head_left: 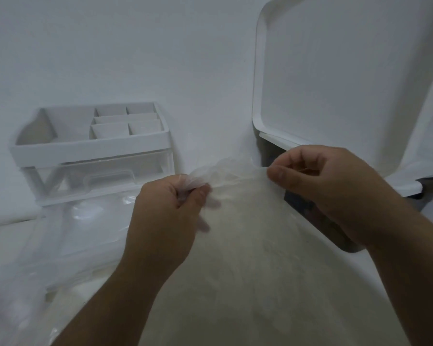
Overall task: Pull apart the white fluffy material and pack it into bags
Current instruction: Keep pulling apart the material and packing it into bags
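Observation:
A large clear plastic bag [248, 258] full of white fluffy material fills the lower middle of the head view. Its mouth [233, 171] is stretched between my two hands. My left hand [168, 216] grips a bunched fold of the bag's rim on the left. My right hand [333, 186] pinches the rim on the right, fingers curled. The fluffy filling shows cream-white through the plastic below both hands.
A white desk organiser [93, 143] with several compartments and a clear drawer stands at the back left. Flat clear plastic bags [68, 228] lie in front of it. A white tray-like lid [335, 83] leans upright at the right, over a dark container [318, 221].

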